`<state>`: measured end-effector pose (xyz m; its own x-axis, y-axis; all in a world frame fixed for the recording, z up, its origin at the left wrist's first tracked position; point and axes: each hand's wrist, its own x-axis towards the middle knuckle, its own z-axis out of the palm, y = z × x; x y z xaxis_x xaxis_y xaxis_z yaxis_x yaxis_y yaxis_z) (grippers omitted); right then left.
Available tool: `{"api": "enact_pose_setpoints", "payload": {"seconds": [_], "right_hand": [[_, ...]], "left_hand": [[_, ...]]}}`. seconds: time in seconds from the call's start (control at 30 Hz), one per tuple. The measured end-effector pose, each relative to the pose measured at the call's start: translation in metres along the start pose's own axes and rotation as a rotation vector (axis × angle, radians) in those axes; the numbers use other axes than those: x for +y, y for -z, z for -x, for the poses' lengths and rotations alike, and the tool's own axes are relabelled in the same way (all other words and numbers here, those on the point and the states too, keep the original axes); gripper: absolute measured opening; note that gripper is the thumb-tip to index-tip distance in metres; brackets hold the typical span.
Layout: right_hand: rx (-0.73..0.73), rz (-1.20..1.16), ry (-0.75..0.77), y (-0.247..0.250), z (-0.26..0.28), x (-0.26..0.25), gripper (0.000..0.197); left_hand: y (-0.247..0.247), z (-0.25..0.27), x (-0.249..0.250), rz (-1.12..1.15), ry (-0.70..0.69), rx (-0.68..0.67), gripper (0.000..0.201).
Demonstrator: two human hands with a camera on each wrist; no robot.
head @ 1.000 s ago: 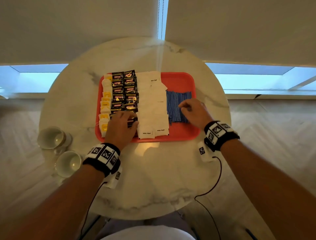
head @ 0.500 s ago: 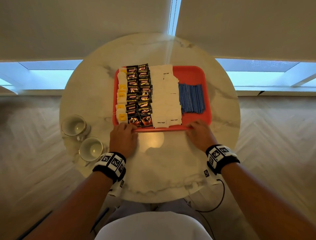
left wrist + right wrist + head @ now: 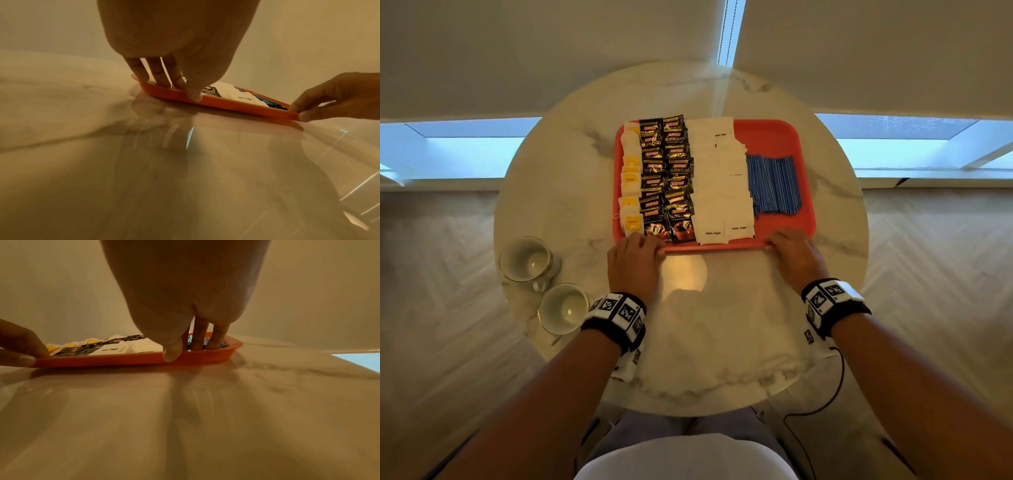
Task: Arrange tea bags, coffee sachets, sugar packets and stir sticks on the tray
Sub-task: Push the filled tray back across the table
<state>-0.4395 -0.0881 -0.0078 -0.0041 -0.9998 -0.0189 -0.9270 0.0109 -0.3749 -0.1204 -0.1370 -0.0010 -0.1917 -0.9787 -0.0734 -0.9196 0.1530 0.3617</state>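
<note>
A red tray (image 3: 774, 137) lies on the round marble table (image 3: 722, 325). From left to right it holds a column of tea bags (image 3: 630, 178), two columns of black coffee sachets (image 3: 667, 178), white sugar packets (image 3: 722, 185) and a bundle of blue stir sticks (image 3: 774, 185). My left hand (image 3: 635, 253) pinches the tray's near rim at its left corner, thumb outside and fingers inside (image 3: 164, 78). My right hand (image 3: 791, 250) pinches the same rim (image 3: 102, 360) towards the right, fingers (image 3: 216, 340) inside by the sticks.
Two empty cups (image 3: 525, 258) (image 3: 563, 308) stand at the table's left edge, close to my left wrist. A black cable (image 3: 835, 383) hangs off the table's near right edge. A wall and low windows lie beyond the table.
Both hands left the sachets and the stir sticks and drew back to the tray's near rim, which they now pinch. The items lie as before.
</note>
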Motion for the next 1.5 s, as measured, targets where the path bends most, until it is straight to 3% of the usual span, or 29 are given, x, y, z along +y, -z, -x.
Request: {"api": "enact_pose_setpoints", "payload": {"seconds": [0.33,0.6,0.93,1.2,1.33,1.5], "right_hand": [[-0.033,-0.016,-0.038,0.013,-0.056,0.032,0.013],[-0.053,-0.047,-0.057,0.017,-0.078,0.047,0.012],[-0.045,-0.072,-0.067,0.014,-0.079,0.047,0.014],[-0.111,-0.071,-0.117,0.022,-0.081,0.037,0.022],[-0.061,-0.103,-0.069,0.026,-0.073,0.015,0.015],[-0.153,-0.231,-0.011,0.018,-0.045,-0.037,0.013]], "left_hand": [[-0.004,-0.066,0.022,0.014,-0.029,-0.007,0.02],[-0.011,-0.086,0.032,0.003,-0.025,-0.001,0.021],[-0.013,-0.087,0.035,-0.009,-0.006,0.027,0.019],[0.006,-0.084,0.039,0.054,0.009,-0.043,0.027],[0.033,-0.066,0.038,0.111,0.011,0.041,0.024],[0.073,-0.028,0.021,0.176,0.017,0.176,0.021]]}}
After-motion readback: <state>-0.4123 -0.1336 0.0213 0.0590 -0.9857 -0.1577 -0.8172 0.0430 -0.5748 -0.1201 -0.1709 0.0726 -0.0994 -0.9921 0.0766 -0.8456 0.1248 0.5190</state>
